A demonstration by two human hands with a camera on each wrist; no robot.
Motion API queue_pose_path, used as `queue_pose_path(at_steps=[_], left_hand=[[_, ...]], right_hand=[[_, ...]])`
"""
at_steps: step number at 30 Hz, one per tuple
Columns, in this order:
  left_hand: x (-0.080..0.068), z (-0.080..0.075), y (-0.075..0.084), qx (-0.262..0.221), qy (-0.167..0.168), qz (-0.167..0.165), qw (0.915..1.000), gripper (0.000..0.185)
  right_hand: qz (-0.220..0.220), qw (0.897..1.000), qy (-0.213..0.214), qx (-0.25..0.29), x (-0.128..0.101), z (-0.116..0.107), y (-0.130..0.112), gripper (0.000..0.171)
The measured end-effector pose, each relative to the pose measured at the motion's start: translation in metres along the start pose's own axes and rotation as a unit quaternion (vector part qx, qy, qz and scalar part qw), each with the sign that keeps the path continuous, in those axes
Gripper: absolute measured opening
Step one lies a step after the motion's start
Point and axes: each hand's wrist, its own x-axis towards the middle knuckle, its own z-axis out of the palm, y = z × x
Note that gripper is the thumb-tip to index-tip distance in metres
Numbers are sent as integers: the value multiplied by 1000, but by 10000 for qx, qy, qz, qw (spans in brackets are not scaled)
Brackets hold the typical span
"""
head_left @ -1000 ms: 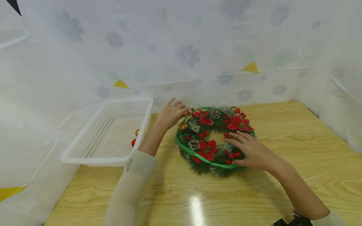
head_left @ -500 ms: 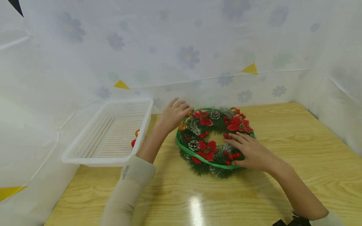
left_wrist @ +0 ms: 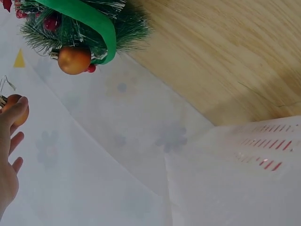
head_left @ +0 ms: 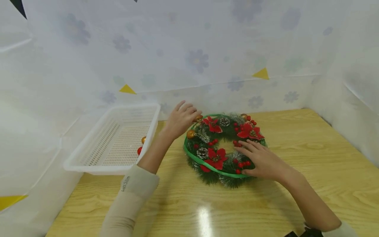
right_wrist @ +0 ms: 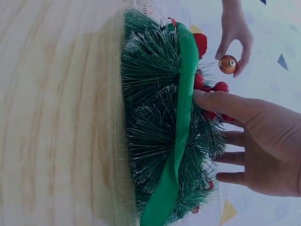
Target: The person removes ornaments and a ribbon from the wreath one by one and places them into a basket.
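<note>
A Christmas wreath (head_left: pixel 228 133) with red poinsettias, pinecones and berries lies on the table, a green ribbon (head_left: pixel 203 162) looped round it. At its back left, my left hand (head_left: pixel 181 121) pinches a gold bauble (right_wrist: pixel 227 64) between thumb and fingers; its wire loop shows in the left wrist view. The bauble is held above the wreath's edge, apart from the greenery in the right wrist view. Another gold bauble (left_wrist: pixel 74 60) sits on the wreath's left side. On the right side, my right hand (head_left: pixel 263 161) rests with spread fingers over the wreath, its thumb beside red berries (right_wrist: pixel 221 87).
Left of the wreath stands a white plastic basket (head_left: pixel 97 170) with slotted walls. Inside it, by the right wall, lie a gold ball (head_left: pixel 143 140) and a red ball (head_left: pixel 139 150). White flowered sheeting (head_left: pixel 189 39) with yellow triangles encloses the wooden table (head_left: pixel 177 204).
My left hand has shifted slightly right, bringing the gold bauble a little closer over the wreath's back left edge. The right hand has stayed in place on the wreath.
</note>
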Motion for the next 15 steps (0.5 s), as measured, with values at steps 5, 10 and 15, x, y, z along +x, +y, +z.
queue_pose_path(at_steps=[5, 10, 15], left_hand=[[-12, -8, -7, 42, -155, -121, 9998, 39], [-26, -18, -22, 202, -413, -255, 9986, 43], [-46, -26, -41, 263, -850, -557, 9945, 46]], right_hand=[[8, 10000, 9, -26, -1, 1, 2, 77], [50, 10000, 16, -13, 0, 1, 2, 76], [70, 10000, 7, 7, 1, 1, 2, 77]])
